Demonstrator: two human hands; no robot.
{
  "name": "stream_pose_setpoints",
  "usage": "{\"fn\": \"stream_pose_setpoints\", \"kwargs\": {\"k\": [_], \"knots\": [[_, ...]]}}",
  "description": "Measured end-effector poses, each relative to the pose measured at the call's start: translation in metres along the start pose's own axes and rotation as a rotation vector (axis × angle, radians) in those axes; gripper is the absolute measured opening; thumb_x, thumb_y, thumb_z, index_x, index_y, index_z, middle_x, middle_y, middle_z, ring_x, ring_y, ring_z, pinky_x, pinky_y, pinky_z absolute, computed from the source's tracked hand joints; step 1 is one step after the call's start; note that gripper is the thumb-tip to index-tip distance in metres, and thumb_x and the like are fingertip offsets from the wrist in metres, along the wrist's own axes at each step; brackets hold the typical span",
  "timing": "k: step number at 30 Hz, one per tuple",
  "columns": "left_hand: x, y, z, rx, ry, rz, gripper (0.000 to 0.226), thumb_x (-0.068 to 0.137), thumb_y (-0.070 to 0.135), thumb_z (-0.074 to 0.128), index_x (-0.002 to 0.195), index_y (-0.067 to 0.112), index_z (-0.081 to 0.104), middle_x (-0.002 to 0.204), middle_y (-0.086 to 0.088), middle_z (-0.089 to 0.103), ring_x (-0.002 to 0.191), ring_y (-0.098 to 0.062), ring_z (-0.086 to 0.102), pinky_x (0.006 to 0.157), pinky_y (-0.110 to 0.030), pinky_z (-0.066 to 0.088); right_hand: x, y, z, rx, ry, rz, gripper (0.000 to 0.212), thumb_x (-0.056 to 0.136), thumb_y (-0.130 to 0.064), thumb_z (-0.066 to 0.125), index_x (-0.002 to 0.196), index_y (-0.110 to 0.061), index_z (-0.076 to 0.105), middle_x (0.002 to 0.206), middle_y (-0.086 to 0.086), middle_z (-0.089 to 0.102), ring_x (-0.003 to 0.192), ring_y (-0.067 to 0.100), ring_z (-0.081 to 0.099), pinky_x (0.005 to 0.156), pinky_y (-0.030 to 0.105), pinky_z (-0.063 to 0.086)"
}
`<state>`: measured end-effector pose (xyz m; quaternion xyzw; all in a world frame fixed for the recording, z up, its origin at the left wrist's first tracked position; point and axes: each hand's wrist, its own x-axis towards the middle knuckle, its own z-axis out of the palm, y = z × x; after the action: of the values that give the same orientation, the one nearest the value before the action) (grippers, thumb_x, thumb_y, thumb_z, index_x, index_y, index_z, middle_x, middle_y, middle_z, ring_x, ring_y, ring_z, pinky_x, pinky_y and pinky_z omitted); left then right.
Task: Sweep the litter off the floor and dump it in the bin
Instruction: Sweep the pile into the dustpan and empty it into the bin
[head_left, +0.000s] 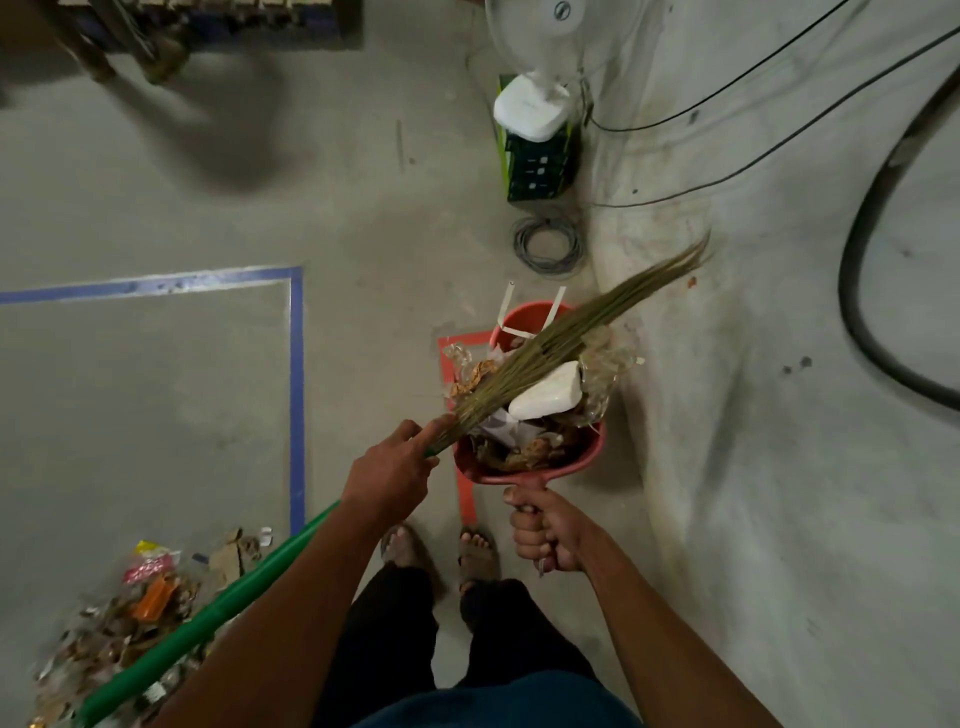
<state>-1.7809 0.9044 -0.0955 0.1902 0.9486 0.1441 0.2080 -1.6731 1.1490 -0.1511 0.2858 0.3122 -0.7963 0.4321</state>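
My right hand (543, 532) grips the handle of a red dustpan (524, 467) heaped with wrappers, dry scraps and a white block (548, 395). The pan hangs over the near rim of a red bin (522, 319) on the floor. My left hand (392, 475) holds a broom (561, 340) where the straw bristles meet its green handle (197, 631). The bristles lie across the pan's load and reach out over the bin to the upper right. A pile of litter (130, 613) lies on the floor at the lower left.
Blue tape (297, 395) marks a rectangle on the floor at left; red tape (465, 493) runs beside the bin. A white fan (540, 47), a green box (540, 161) and a coiled cable (545, 244) stand beyond the bin. A wall with black cables (862, 291) rises at right. My sandalled feet (441, 553) stand below the pan.
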Motion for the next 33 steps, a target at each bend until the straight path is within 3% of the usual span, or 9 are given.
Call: {"fn": "stream_pose_setpoints", "kwargs": {"k": [5, 17, 20, 24, 29, 33], "knots": [[0.049, 0.002, -0.008, 0.052, -0.04, 0.045, 0.07, 0.102, 0.037, 0.057, 0.155, 0.053, 0.013, 0.12, 0.005, 0.051, 0.081, -0.022, 0.061, 0.06, -0.04, 0.06, 0.013, -0.028, -0.003, 0.097, 0.036, -0.061, 0.044, 0.098, -0.018, 0.054, 0.078, -0.023, 0.015, 0.044, -0.005, 0.019, 0.034, 0.008, 0.013, 0.034, 0.021, 0.017], [0.192, -0.041, 0.01, 0.096, -0.17, 0.14, 0.066, 0.104, 0.035, 0.052, 0.155, 0.053, 0.015, 0.126, 0.004, 0.05, 0.088, -0.027, 0.065, 0.059, -0.037, 0.052, 0.102, -0.092, -0.032, 0.261, 0.139, -0.105, 0.043, 0.097, -0.018, 0.055, 0.076, -0.023, 0.018, 0.045, -0.006, 0.018, 0.035, 0.008, 0.013, 0.036, 0.023, 0.015], [0.234, -0.057, 0.032, 0.101, -0.208, 0.159, 0.063, 0.105, 0.035, 0.05, 0.155, 0.052, 0.017, 0.126, 0.004, 0.05, 0.09, -0.028, 0.065, 0.058, -0.036, 0.049, 0.139, -0.105, -0.048, 0.346, 0.16, -0.095, 0.043, 0.097, -0.017, 0.054, 0.077, -0.025, 0.017, 0.044, -0.007, 0.019, 0.034, 0.007, 0.016, 0.033, 0.021, 0.022], [0.28, -0.072, 0.063, 0.112, -0.25, 0.191, 0.059, 0.106, 0.036, 0.047, 0.155, 0.051, 0.016, 0.126, 0.003, 0.049, 0.088, -0.028, 0.063, 0.058, -0.037, 0.051, 0.18, -0.117, -0.072, 0.455, 0.213, -0.106, 0.042, 0.097, -0.016, 0.053, 0.081, -0.026, 0.016, 0.044, -0.008, 0.019, 0.033, 0.006, 0.016, 0.033, 0.019, 0.02], [0.339, -0.083, 0.12, 0.106, -0.282, 0.207, 0.06, 0.106, 0.035, 0.047, 0.155, 0.052, 0.018, 0.124, 0.002, 0.049, 0.09, -0.03, 0.063, 0.061, -0.038, 0.049, 0.232, -0.125, -0.117, 0.567, 0.238, -0.14, 0.035, 0.097, -0.016, 0.053, 0.068, -0.023, 0.035, 0.044, -0.009, 0.019, 0.033, 0.004, 0.016, 0.036, 0.019, 0.013], [0.378, -0.095, 0.169, 0.089, -0.305, 0.212, 0.061, 0.106, 0.034, 0.047, 0.155, 0.054, 0.016, 0.121, 0.001, 0.049, 0.088, -0.031, 0.063, 0.064, -0.042, 0.054, 0.271, -0.131, -0.161, 0.597, 0.195, -0.151, 0.033, 0.096, -0.019, 0.056, 0.069, -0.022, 0.037, 0.044, -0.009, 0.02, 0.032, 0.003, 0.019, 0.032, 0.018, 0.019]]}}
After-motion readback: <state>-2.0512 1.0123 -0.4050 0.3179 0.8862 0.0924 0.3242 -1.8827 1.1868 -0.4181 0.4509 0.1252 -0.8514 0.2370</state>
